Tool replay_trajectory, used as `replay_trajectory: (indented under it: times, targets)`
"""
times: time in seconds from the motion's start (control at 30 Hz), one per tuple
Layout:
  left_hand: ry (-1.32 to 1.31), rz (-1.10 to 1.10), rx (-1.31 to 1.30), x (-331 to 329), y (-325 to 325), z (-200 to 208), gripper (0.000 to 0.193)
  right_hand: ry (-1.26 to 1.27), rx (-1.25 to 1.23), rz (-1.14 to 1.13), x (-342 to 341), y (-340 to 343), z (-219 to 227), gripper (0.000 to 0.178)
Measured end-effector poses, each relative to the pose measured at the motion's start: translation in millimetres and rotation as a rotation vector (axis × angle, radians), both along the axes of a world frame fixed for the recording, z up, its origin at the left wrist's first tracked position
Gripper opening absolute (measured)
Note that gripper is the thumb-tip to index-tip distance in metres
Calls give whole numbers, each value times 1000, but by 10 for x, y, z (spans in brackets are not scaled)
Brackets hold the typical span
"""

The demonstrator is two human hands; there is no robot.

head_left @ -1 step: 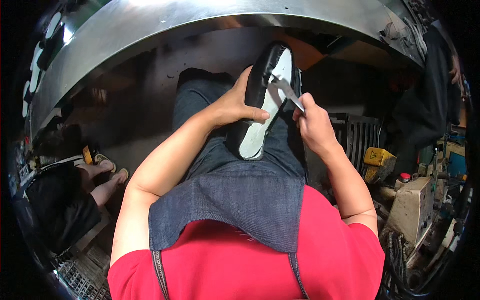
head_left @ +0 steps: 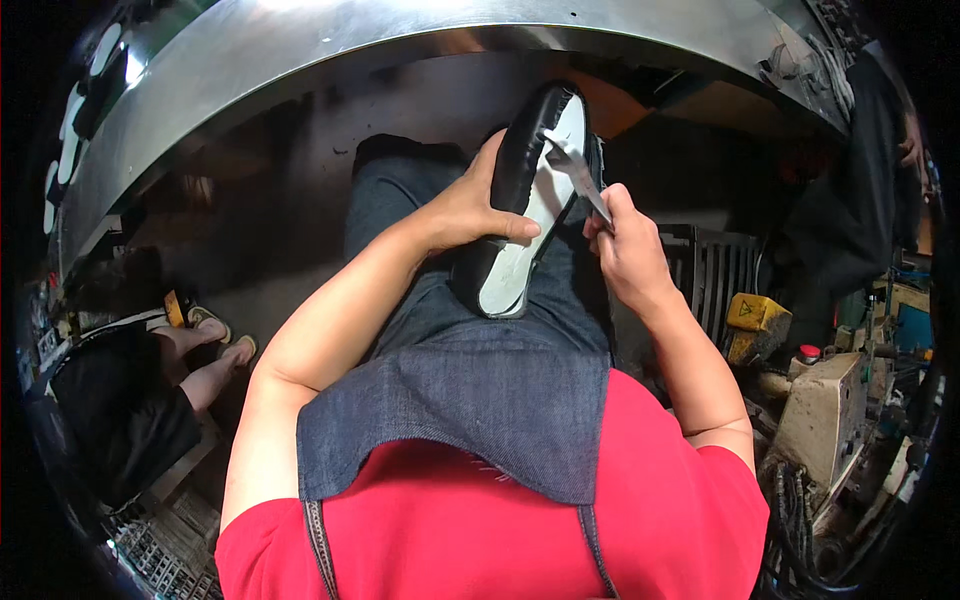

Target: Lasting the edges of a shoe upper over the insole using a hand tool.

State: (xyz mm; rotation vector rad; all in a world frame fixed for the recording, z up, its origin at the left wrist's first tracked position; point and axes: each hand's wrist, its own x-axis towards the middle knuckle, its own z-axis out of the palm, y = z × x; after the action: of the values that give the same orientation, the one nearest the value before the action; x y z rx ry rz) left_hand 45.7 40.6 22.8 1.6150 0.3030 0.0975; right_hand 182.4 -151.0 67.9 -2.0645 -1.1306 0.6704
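Our right hand (head_left: 632, 250) is closed around the handle of a metal hand tool (head_left: 580, 177), the fist sitting just to the right of the black shoe (head_left: 516, 150). What has changed is slight: the tool's head has swung a little nearer the shoe's far end, and its tip now shows at the left edge of the white underside (head_left: 508, 280), where the black upper folds over. We cannot tell whether the tip presses there or hovers just above. Our left hand (head_left: 465, 210) keeps its place on the shoe's left side, gripping it with the thumb across the white underside and the fingers mostly hidden behind the upper. Shoe and grip look unmoved, so we judge the shift to be a new angle on the same stretch of edge, not a new stage of the work. The shoe lies between our hands, underside facing up, over our lap (head_left: 380, 215); it touches the left hand and looks apart from the right. Past its far end runs the metal table (head_left: 400, 18).
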Motion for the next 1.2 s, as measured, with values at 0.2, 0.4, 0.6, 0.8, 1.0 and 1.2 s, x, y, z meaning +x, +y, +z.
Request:
replay_trajectory:
  times: [0.2,0.4,0.6,0.8,1.0,1.2]
  targets:
    - [39,34,3,-12,-32,-47,123,-250,-91,112,31,-30,-108,16]
    - [-7,52,-9,18,-40,-23,118,-280,16,113,-33,39,-181,12]
    - [-38,92,-7,2,-106,-84,105,55,10,-70,-36,-8,-79,14]
    - [-69,111,2,-5,-108,-104,87,-127,-121,17,97,106,-32,16]
    - [53,197,-650,-82,-117,12,59,146,63,24,-208,-111,93,19]
    - [-82,167,-691,-29,-48,-110,61,-236,-85,252,-246,-152,-224,16]
